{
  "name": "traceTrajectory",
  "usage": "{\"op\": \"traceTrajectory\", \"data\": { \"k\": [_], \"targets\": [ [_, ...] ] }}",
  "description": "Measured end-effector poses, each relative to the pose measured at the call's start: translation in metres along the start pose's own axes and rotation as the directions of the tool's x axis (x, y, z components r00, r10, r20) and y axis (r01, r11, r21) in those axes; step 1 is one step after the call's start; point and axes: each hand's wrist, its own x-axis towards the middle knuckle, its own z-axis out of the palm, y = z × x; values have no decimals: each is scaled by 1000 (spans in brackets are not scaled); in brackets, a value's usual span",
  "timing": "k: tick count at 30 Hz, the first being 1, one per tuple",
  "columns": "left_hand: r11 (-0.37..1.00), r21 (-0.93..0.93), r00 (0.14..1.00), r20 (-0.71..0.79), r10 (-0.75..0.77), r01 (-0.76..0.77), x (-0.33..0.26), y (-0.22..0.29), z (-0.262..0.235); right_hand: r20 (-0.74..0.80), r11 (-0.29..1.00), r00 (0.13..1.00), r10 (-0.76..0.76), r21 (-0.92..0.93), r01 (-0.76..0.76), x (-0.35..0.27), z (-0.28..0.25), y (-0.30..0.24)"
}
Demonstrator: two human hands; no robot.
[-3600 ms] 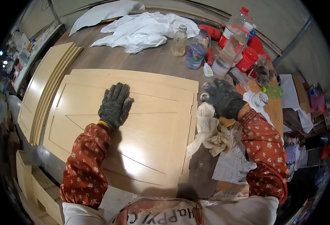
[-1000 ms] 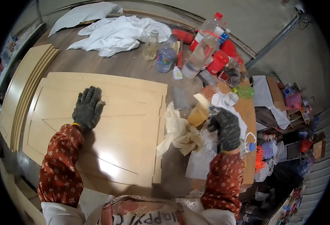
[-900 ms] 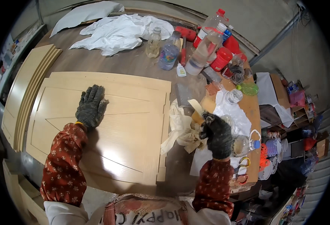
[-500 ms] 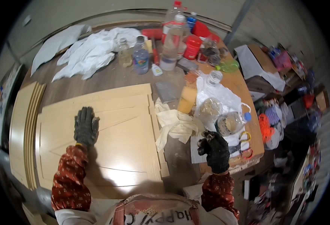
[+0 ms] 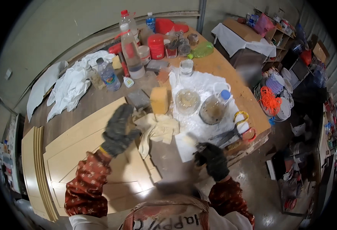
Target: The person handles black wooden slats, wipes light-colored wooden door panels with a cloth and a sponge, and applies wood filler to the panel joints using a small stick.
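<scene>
My left hand (image 5: 118,131), in a dark work glove, is over the right part of a cream panelled board (image 5: 95,165). Its fingers are stretched out and the thumb points toward a crumpled cream cloth (image 5: 159,128). My right hand (image 5: 213,161), gloved in black, is at the near edge of a white sheet (image 5: 184,147) with its fingers curled. A pale, blurred shape (image 5: 190,139) shows by its fingertips; what it is, and whether I hold it, I cannot make out. Scissors (image 5: 229,138) with red and yellow handles lie just beyond that hand.
A stack of cream boards (image 5: 36,168) stands left. A yellow sponge (image 5: 159,100), a cut bottle bottom (image 5: 187,102) and a blue-capped jug (image 5: 214,109) sit mid-table. Behind are tall bottles (image 5: 131,51), a red tub (image 5: 156,46) and white cloth (image 5: 71,86). Orange cord (image 5: 270,100) hangs right.
My left hand has moved right across the board toward the cloth. My right hand has shifted slightly down and left, and the pale blur now shows by it. The view has turned right.
</scene>
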Motion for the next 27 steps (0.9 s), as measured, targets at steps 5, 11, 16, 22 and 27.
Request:
{"op": "traceTrajectory", "data": {
  "k": [5, 11, 16, 22, 27],
  "targets": [
    [994, -25, 920, 379, 104, -102, 125, 68, 51, 441, 437, 732, -520, -599, 671, 13, -41, 30],
    [992, 114, 651, 751, -116, 44, 188, 77, 108, 482, 670, 767, -423, -403, 623, 22, -71, 51],
    [994, 65, 643, 759, -103, 82, 211, 76, 85, 477, 951, 856, 197, 118, -285, 40, -79, 77],
    [991, -61, 828, 557, -63, 117, 279, 104, 80, 677, 463, 592, -437, -395, 794, 45, -115, 26],
    [986, 164, 765, 634, -116, 14, 251, 69, 141, 723, 521, 551, -417, -306, 797, 50, -97, 45]
  ]
}}
